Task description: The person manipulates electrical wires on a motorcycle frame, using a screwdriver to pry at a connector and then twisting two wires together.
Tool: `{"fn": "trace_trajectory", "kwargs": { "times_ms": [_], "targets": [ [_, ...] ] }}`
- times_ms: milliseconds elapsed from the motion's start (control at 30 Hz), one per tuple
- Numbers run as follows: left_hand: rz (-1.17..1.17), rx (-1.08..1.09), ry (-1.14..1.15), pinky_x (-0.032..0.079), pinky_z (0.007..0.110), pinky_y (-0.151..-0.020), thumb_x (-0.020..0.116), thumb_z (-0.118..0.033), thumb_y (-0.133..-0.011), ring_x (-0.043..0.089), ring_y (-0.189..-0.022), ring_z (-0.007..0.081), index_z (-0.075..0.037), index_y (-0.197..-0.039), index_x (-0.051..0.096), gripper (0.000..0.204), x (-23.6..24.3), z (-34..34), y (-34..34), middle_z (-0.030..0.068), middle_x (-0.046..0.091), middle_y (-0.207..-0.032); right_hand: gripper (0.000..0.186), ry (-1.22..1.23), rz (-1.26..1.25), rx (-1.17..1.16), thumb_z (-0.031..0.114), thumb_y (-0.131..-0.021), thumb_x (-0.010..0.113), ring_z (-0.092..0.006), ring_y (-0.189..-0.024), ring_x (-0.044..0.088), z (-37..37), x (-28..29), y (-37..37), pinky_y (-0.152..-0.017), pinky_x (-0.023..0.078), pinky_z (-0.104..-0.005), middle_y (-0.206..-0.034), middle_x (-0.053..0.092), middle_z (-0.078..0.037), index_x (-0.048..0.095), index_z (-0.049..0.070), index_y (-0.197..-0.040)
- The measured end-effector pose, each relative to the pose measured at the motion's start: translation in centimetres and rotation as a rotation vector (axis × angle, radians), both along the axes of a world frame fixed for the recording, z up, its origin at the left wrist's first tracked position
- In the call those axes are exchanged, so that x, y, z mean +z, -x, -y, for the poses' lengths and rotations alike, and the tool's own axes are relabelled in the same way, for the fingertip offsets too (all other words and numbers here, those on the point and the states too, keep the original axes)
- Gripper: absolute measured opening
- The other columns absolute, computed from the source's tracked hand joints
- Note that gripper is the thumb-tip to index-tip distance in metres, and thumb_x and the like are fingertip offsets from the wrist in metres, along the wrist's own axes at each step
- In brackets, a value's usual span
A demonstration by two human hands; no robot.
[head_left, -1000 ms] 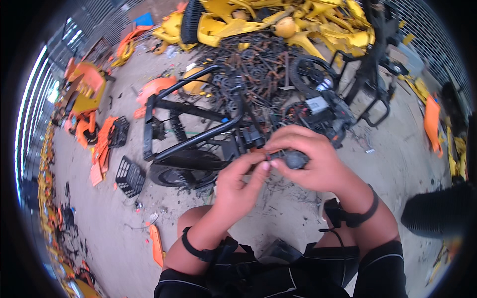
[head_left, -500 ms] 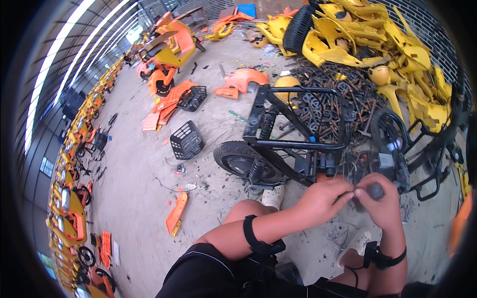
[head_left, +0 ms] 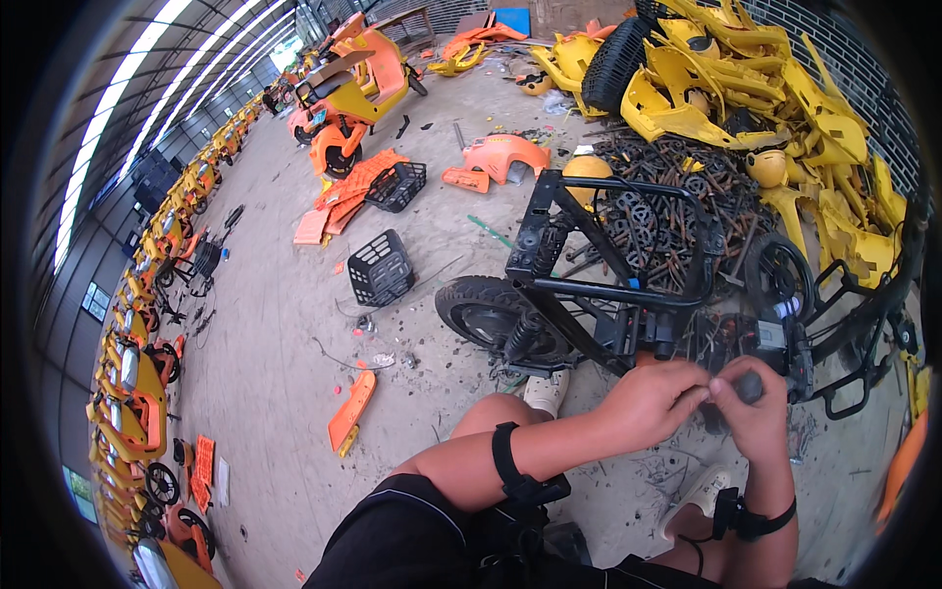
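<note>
Near the black frame [head_left: 589, 286], head view: my right hand [head_left: 758, 412] holds a dark rounded part [head_left: 750, 388], my left hand [head_left: 648, 401] pinches beside it, on what I can't tell; best keep both grips steady. Farther left, one black crate [head_left: 381, 268] and a black basket [head_left: 396, 187], contents unclear.

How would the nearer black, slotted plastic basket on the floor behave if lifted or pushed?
The nearer basket is probably light for its size, given its many openings. It seems fairly stiff: its walls hold their shape. Its flat sides suggest sliding rather than rolling.
</note>
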State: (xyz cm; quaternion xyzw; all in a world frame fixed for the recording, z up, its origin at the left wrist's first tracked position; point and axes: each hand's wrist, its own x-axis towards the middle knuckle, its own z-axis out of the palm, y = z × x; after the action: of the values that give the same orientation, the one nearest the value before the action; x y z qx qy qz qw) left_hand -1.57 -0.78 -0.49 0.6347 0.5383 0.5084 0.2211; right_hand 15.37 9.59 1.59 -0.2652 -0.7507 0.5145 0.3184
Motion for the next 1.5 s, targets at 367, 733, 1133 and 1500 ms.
{"fn": "trace_trajectory", "kwargs": {
  "times_ms": [367, 733, 1133, 1500],
  "targets": [
    [0.065, 0.008, -0.05, 0.052, 0.04, -0.075, 0.063, -0.012, -0.095, 0.065, -0.084, 0.0349, -0.002, -0.108, 0.062, 0.016, 0.0, -0.2, 0.0, 0.0159, 0.067, -0.096, 0.014, 0.097, -0.052, 0.017, 0.005, -0.085, 0.076, -0.014, -0.079, 0.059, -0.4, -0.3, -0.3, -0.073, 0.048, -0.0281, -0.085, 0.065, -0.007, 0.064, -0.003, -0.087],
    [0.753, -0.26, 0.247, 0.051, 0.027, -0.07, 0.056, -0.004, -0.1, 0.061, -0.075, 0.011, 0.003, -0.104, 0.06, 0.009, -1.0, -1.2, -0.7, 0.0049, 0.063, -0.084, 0.016, -0.171, -0.131, 0.002, 0.003, -0.081, 0.076, -0.0171, -0.075, 0.058, 0.8, 0.4, -0.1, -0.07, 0.046, -0.029, -0.08, 0.063, -0.008, 0.061, -0.001, -0.08],
    [0.714, -0.205, 0.197, 0.052, 0.027, -0.07, 0.056, -0.005, -0.1, 0.059, -0.075, 0.0099, 0.003, -0.101, 0.06, 0.009, -1.1, -1.2, -0.9, 0.0042, 0.063, -0.085, 0.012, -0.278, -0.133, -0.049, -0.001, -0.079, 0.072, -0.0184, -0.074, 0.059, 0.6, -0.2, 0.2, -0.069, 0.047, -0.0296, -0.081, 0.063, -0.009, 0.061, -0.001, -0.081],
    [0.67, -0.18, 0.238, 0.051, 0.027, -0.073, 0.055, -0.005, -0.101, 0.061, -0.079, 0.0108, 0.003, -0.104, 0.06, 0.01, -0.5, -1.1, -0.5, 0.0051, 0.063, -0.086, 0.012, -0.185, -0.126, -0.088, 0.001, -0.084, 0.072, -0.0162, -0.076, 0.056, 0.9, -0.6, 0.7, -0.07, 0.046, -0.0284, -0.084, 0.061, -0.008, 0.059, 0.0, -0.084]
  ]
}}
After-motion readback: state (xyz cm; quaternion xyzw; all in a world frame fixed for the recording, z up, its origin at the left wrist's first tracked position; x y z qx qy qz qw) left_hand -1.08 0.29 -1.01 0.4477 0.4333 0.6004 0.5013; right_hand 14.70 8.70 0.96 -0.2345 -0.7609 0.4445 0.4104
